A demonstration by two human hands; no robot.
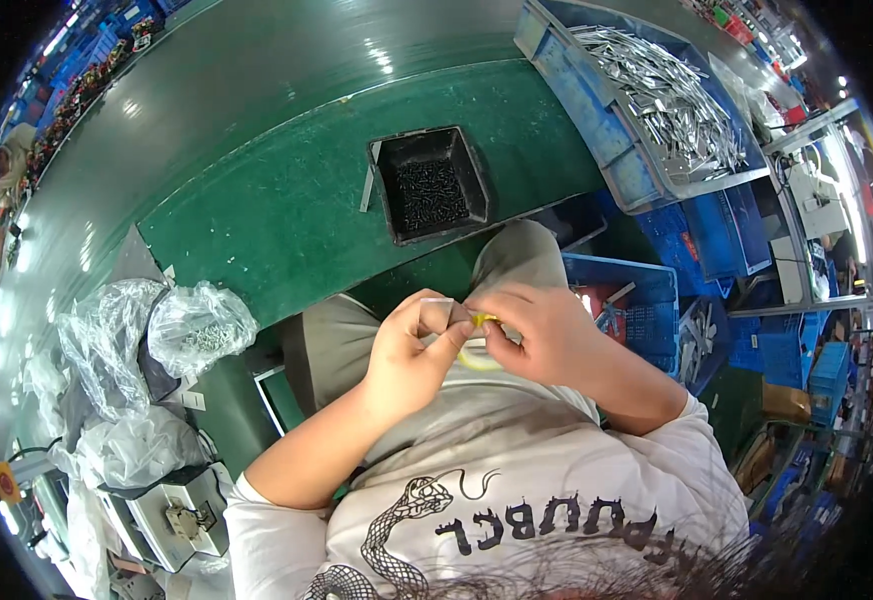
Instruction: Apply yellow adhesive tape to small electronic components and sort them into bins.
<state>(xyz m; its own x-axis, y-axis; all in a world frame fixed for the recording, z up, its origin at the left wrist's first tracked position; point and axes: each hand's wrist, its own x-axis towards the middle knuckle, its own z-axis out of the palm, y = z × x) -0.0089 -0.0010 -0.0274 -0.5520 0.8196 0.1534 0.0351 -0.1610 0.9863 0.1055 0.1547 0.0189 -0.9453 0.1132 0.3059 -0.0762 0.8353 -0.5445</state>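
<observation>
Head view: both hands, left [409, 352] and right [542, 335], pinch a small yellow piece [484, 321] over the lap, apparently fitting it; next needs careful alignment.

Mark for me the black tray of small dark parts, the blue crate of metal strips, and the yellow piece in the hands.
black tray [389, 190]: head view, on its left wall.
blue crate [579, 95]: head view, on its near side wall.
yellow piece [484, 320]: head view, on the part showing between the fingertips.
</observation>
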